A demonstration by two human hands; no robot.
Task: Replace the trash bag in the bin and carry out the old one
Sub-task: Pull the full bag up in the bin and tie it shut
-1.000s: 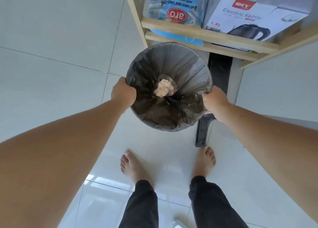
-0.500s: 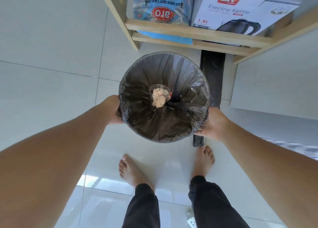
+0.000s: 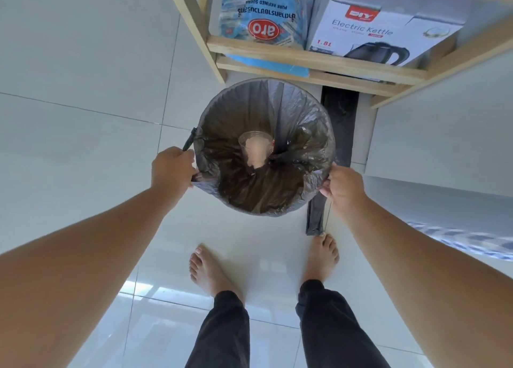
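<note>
A round bin lined with a dark grey trash bag [image 3: 277, 109] stands on the tiled floor in front of me. At the bottom of the bag lies a clear plastic cup [image 3: 255, 148] with crumpled tissue in it. My left hand [image 3: 173, 169] pinches the bag's edge at the bin's left rim, where a flap of bag sticks out. My right hand [image 3: 342, 188] grips the bag's edge at the right rim. A folded black bag [image 3: 338, 123] lies flat on the floor behind and right of the bin.
A wooden shelf [image 3: 305, 55] stands just behind the bin, holding a blue sugar pack [image 3: 263, 15] and an electric kettle box [image 3: 380, 32]. A white wall or cabinet [image 3: 444, 131] is at right. My bare feet [image 3: 211, 270] stand close to the bin.
Both hands have shifted on the rim and now pull the bag's edge off it; a flap has come loose at the left. The view has moved back a little.
</note>
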